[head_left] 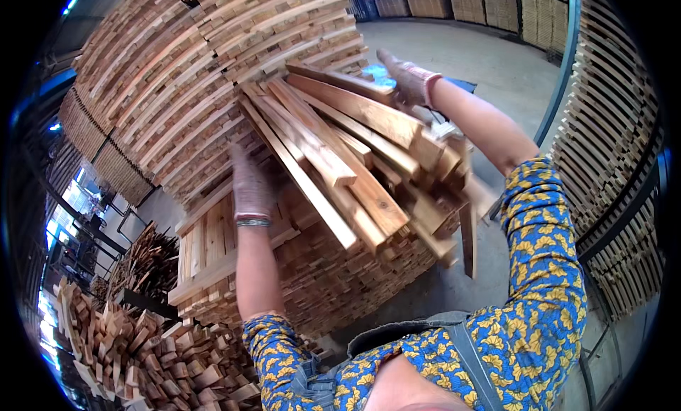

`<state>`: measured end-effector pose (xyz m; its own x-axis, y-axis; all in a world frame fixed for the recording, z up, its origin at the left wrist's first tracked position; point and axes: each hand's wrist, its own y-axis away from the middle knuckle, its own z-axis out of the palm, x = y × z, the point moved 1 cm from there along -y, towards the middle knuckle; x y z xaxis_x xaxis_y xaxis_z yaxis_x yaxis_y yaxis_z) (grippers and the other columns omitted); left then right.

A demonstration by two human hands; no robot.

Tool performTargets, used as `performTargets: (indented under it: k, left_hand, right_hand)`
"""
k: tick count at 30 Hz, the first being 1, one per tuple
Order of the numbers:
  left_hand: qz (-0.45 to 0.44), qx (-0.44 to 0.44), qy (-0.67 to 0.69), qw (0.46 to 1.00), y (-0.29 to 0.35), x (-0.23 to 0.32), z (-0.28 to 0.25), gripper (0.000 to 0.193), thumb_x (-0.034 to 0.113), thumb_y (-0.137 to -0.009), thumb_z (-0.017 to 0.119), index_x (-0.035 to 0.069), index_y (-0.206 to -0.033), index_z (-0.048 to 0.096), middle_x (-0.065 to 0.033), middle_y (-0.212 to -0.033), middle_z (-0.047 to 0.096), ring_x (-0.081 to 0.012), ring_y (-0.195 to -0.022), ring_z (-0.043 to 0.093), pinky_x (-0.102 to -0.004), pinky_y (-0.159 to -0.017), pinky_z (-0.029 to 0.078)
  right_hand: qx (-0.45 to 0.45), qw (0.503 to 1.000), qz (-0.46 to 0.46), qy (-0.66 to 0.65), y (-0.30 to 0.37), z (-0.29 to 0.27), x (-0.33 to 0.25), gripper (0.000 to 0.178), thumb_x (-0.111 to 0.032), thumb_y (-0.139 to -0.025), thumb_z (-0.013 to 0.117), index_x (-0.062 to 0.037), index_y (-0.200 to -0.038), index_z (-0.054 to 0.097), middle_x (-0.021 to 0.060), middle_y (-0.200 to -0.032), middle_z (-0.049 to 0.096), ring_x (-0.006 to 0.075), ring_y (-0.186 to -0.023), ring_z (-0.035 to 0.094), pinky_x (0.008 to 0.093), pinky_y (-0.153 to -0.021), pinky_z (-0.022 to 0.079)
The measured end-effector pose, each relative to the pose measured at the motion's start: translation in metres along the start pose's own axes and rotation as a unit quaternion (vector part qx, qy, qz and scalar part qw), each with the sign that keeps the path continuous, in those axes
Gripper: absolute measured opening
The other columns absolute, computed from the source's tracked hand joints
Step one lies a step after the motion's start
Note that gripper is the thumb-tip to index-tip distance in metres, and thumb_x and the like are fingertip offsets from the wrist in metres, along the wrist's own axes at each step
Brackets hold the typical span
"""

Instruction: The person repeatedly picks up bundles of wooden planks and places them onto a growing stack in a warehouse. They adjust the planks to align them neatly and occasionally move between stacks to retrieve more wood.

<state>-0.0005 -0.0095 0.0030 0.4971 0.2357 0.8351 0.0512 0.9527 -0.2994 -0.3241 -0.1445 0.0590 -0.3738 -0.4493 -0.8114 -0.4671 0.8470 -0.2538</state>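
As the left hand (251, 187) is hovering outstretched beside fanned planks (372, 145), the right hand (411, 81) is flanking them, grip unclear; their loose, uneven overlap is risking a slide.

Gloved left hand (252, 187) outstretched and blurred, well apart from gloved right hand (411, 79)
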Motion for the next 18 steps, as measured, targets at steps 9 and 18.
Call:
performTargets:
  k: [9, 18]
  left_hand:
    - [0.019, 0.187, -0.232, 0.954, -0.021, -0.02, 0.017, 0.086, 0.018, -0.087, 0.072, -0.003, -0.149, 0.016, -0.0155, -0.13, 0.054, -0.0174, -0.126, 0.046, -0.0344, -0.113, 0.031]
    - [0.023, 0.062, -0.55, 0.833, -0.03, -0.011, -0.044, 0.086, 0.024, -0.084, 0.069, 0.0, -0.15, 0.019, -0.0243, -0.14, 0.045, -0.0231, -0.135, 0.039, -0.0317, -0.111, 0.031]
  right_hand:
    - [-0.12, 0.98, -0.019, -0.157, 0.017, 0.05, -0.006, 0.071, -0.063, -0.092, 0.045, -0.0103, -0.14, 0.047, 0.0108, -0.132, 0.056, 0.0164, -0.113, 0.057, 0.0307, -0.099, 0.042]
    - [-0.03, 0.99, -0.056, 0.127, -0.023, 0.062, 0.007, 0.083, -0.069, -0.088, 0.048, -0.0105, -0.145, 0.04, 0.0134, -0.14, 0.051, 0.0257, -0.128, 0.047, 0.0332, -0.109, 0.035]
